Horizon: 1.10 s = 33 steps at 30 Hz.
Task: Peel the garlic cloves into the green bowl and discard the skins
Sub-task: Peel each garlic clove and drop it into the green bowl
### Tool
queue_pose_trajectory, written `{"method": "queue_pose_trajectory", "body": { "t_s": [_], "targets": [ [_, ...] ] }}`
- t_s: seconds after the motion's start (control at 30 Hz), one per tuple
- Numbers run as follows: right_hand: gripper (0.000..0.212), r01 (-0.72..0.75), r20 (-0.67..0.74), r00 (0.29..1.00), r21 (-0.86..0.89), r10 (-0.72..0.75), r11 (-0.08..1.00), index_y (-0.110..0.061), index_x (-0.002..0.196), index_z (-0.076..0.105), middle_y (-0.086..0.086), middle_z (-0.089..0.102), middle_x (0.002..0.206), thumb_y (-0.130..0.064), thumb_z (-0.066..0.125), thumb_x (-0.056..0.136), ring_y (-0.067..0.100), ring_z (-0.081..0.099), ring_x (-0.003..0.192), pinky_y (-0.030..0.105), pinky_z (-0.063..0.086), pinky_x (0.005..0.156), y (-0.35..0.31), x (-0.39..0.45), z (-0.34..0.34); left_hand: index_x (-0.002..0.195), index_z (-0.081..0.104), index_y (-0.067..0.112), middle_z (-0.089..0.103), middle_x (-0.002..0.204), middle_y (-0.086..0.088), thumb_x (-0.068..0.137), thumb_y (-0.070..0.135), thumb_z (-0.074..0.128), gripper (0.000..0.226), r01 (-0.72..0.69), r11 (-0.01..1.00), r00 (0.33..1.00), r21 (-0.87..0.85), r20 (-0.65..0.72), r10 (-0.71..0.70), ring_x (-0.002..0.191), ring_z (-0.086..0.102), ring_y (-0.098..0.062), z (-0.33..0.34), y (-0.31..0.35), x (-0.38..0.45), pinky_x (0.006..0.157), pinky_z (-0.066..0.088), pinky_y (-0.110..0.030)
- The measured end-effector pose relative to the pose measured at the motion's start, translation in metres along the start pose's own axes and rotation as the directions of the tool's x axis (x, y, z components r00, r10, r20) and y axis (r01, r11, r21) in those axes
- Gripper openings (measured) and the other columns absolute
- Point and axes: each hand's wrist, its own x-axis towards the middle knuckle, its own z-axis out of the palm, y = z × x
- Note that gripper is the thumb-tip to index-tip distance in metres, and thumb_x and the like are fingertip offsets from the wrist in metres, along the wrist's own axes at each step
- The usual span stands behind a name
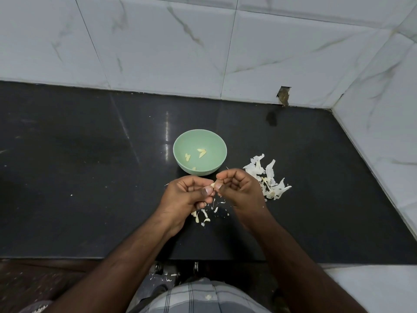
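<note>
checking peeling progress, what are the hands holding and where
Both hands, left hand and right hand, pinch one small garlic clove between thumbs and fingertips; which end each grip takes cannot be told.

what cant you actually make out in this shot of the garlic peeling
Head view only:
- Garlic clove: mostly covered by the fingertips of the left hand and right hand; how much skin remains is unclear.
- Green bowl: its near rim hides part of one piece inside.
- Small scraps below the hands: partly hidden, too small to tell skin from clove.

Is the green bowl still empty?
No: the green bowl already holds a few peeled garlic cloves on its bottom, while both hands work on another clove in front of it.
</note>
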Motion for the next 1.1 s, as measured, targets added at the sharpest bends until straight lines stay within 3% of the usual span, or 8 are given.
{"method": "queue_pose_trajectory", "body": {
  "t_s": [0.2,0.33,0.47,0.6,0.7,0.83,1.0,1.1],
  "targets": [
    [0.030,0.154,0.036,0.988,-0.240,-0.150,0.958,-0.020,0.089,0.067,-0.007,0.068,0.079,0.009,0.067,0.086,0.005,0.063,0.075,0.019,0.051,0.072,0.000,-0.002,-0.001,0.097,0.073,0.000,0.070,0.076,-0.009,0.091,0.001,0.066,0.009,0.123,0.990,0.992,-0.068,0.040,-0.120,0.059,0.061,-0.009,0.002,0.007,-0.001,0.051,0.047,-0.016],
    [0.029,0.277,0.075,0.959,-0.464,-0.275,0.841,-0.028,0.093,0.067,-0.014,0.067,0.085,0.000,0.067,0.088,0.010,0.064,0.080,0.021,0.051,0.074,0.007,-0.002,-0.003,0.089,0.074,0.003,0.070,0.076,-0.010,0.089,0.002,0.067,0.007,0.218,0.967,0.976,-0.134,0.046,-0.214,0.056,0.062,-0.010,0.002,0.008,-0.002,0.048,0.048,-0.016],
    [0.024,0.231,0.066,0.971,-0.494,-0.228,0.838,-0.024,0.099,0.073,-0.013,0.070,0.090,-0.004,0.071,0.087,0.007,0.067,0.086,0.018,0.050,0.079,0.006,-0.002,-0.005,0.086,0.074,0.004,0.070,0.078,-0.012,0.088,0.002,0.069,0.006,0.241,0.952,0.970,-0.187,0.031,-0.239,0.056,0.062,-0.010,0.000,0.007,-0.001,0.048,0.048,-0.015],
    [0.013,0.268,0.082,0.959,-0.574,-0.272,0.774,-0.020,0.086,0.076,-0.016,0.068,0.081,-0.008,0.074,0.083,0.006,0.064,0.082,0.014,0.045,0.073,0.004,0.002,-0.005,0.088,0.074,0.004,0.071,0.079,-0.010,0.085,0.003,0.071,0.004,0.203,0.968,0.979,-0.149,0.049,-0.197,0.060,0.062,-0.010,0.001,0.006,-0.003,0.050,0.049,-0.014],
    [0.011,0.154,0.000,0.981,-0.597,-0.192,0.787,-0.020,0.080,0.072,-0.014,0.066,0.077,-0.010,0.073,0.084,0.001,0.061,0.079,0.012,0.043,0.069,0.002,0.000,-0.002,0.094,0.073,0.003,0.072,0.079,-0.009,0.083,0.000,0.072,0.011,0.127,0.985,0.992,-0.116,0.041,-0.123,0.064,0.064,-0.010,0.001,0.005,-0.003,0.054,0.051,-0.015],
    [0.014,0.028,-0.044,0.997,-0.556,-0.063,0.830,-0.018,0.076,0.070,-0.014,0.063,0.067,-0.008,0.071,0.085,-0.002,0.056,0.066,0.011,0.040,0.063,0.001,-0.001,0.001,0.091,0.075,0.007,0.070,0.072,-0.010,0.084,-0.007,0.071,0.016,-0.052,0.994,0.999,0.093,-0.004,0.053,0.063,0.063,-0.012,0.000,0.003,-0.002,0.058,0.050,-0.018],
    [0.018,-0.202,-0.056,0.979,-0.272,0.194,0.941,-0.011,0.074,0.068,0.004,0.062,0.062,0.001,0.063,0.087,0.016,0.052,0.059,0.031,0.044,0.061,-0.006,-0.001,0.005,0.086,0.076,0.017,0.073,0.074,-0.003,0.083,-0.011,0.070,0.029,-0.233,0.931,0.970,0.282,-0.007,0.245,0.070,0.065,-0.016,-0.001,-0.002,0.002,0.067,0.054,-0.022],
    [0.021,-0.337,0.003,0.941,-0.098,0.339,0.937,-0.008,0.073,0.067,0.012,0.059,0.068,0.004,0.059,0.089,0.022,0.049,0.063,0.032,0.043,0.060,-0.009,-0.001,0.004,0.085,0.076,0.025,0.074,0.078,0.005,0.083,-0.010,0.072,0.035,-0.330,0.861,0.936,0.387,0.013,0.352,0.076,0.066,-0.016,-0.002,-0.009,0.002,0.072,0.054,-0.028]
  ]
}}
